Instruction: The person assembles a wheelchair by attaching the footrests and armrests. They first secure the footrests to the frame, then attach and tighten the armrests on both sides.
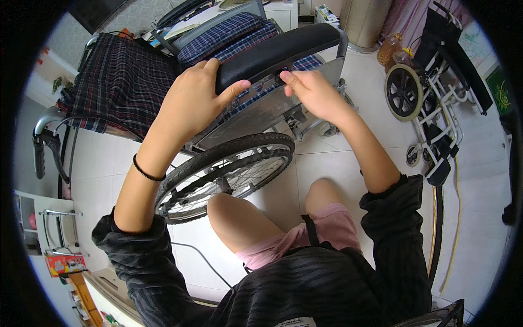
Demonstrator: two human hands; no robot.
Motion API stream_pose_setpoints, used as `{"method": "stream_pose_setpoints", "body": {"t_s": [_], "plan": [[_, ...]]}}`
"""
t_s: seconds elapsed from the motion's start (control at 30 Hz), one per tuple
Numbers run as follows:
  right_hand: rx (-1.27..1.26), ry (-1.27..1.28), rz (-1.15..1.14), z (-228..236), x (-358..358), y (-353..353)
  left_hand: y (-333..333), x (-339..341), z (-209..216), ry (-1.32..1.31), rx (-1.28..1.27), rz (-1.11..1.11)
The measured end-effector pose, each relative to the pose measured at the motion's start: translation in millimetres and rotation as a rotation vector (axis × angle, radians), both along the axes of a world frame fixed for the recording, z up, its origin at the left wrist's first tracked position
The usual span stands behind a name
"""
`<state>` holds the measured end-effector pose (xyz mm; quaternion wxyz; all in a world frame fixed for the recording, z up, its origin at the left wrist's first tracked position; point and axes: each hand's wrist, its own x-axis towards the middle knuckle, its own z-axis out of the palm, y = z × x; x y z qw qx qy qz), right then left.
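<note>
A wheelchair with a dark plaid backrest (128, 76) stands in front of me, its side toward me. My left hand (193, 95) is closed round the rear end of its black padded armrest (289, 46), the thumb on the near side. Under the same armrest, my right hand (308, 90) is closed, thumb and fingers pinched at a small dark part (279, 77) that I cannot make out. Below both hands is the grey metal side panel (245, 122). The big spoked wheel (234, 146) lies close to my knees, beneath the panel.
A second, folded wheelchair (436, 103) stands at the right by the wall. Bottles of brown liquid (389, 50) are behind it. The first wheelchair's push handle (41, 147) juts out at the left. A metal walking frame (60, 231) stands farther left.
</note>
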<state>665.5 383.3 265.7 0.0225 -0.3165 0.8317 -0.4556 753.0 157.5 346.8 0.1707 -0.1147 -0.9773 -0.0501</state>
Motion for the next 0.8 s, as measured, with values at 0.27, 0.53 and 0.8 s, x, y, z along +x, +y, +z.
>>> {"method": "stream_pose_setpoints", "body": {"t_s": [0.27, 0.53, 0.8], "plan": [[0.02, 0.191, -0.04, 2, 5, -8, 3, -4, 1, -0.001, -0.047, -0.008], [-0.001, 0.241, -0.113, -5, 8, -12, 8, -2, 1, 0.026, -0.043, 0.002], [0.199, 0.419, -0.263, 1, 20, -14, -39, 113, 7, 1.268, 0.724, 0.201]]}}
